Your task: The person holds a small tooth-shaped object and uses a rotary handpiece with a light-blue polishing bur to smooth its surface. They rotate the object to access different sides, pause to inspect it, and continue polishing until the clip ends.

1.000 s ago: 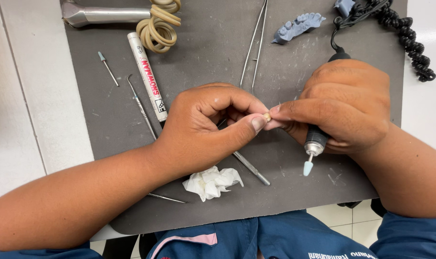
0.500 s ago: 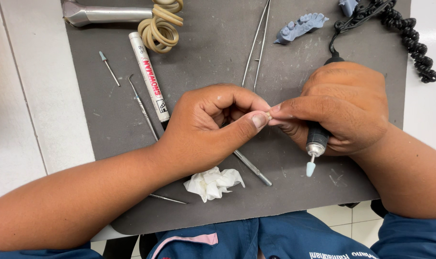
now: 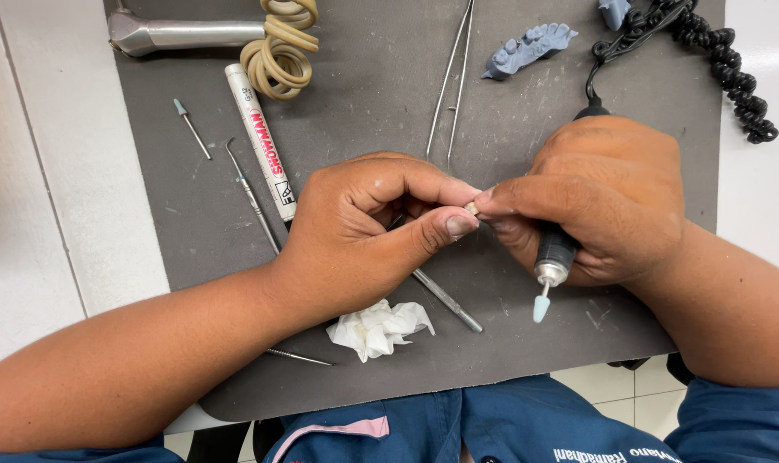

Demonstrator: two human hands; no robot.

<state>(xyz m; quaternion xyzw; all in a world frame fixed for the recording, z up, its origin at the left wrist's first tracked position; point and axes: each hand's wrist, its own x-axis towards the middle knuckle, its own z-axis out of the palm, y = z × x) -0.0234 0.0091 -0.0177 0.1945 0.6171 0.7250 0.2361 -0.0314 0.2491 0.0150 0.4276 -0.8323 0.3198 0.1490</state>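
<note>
Currently both hands meet over the dark grey mat [image 3: 389, 77]. Left hand [image 3: 363, 231] is curled, thumb and forefinger pressed together on a tiny pale piece [image 3: 472, 207]; right hand [image 3: 599, 201] pinches the same piece from the other side with its fingertips. Too small to tell what the piece is or what shape it's in.

Right hand also has a rotary handpiece [image 3: 554, 257] tucked in the palm, pale blue conical tip [image 3: 540, 309] pointing down at the mat, well clear of the piece. Black coiled cord [image 3: 724, 69] runs off the top right.

Progress, my read: piece is being held or checked between fingers, and the tip isn't on it, so no grinding at this instant. Can't judge how much finishing is done; its surface isn't visible.

Untouched on the mat:
- blue dental model [image 3: 526, 50], top centre-right, another blue bit near the top edge
- tweezers [image 3: 454, 77], lying lengthwise just above the left hand
- white marker pen [image 3: 261, 141], next to a thin hooked probe [image 3: 252, 193]
- loose bur with blue head [image 3: 190, 127], far left
- second metal instrument [image 3: 448, 300] poking out under the left hand
- crumpled white tissue [image 3: 379, 327], near the front edge
- metal tube with coiled beige hose [image 3: 279, 47], top left

Containers: none in view. No tray, dish or box; everything sits loose on the mat.
</note>
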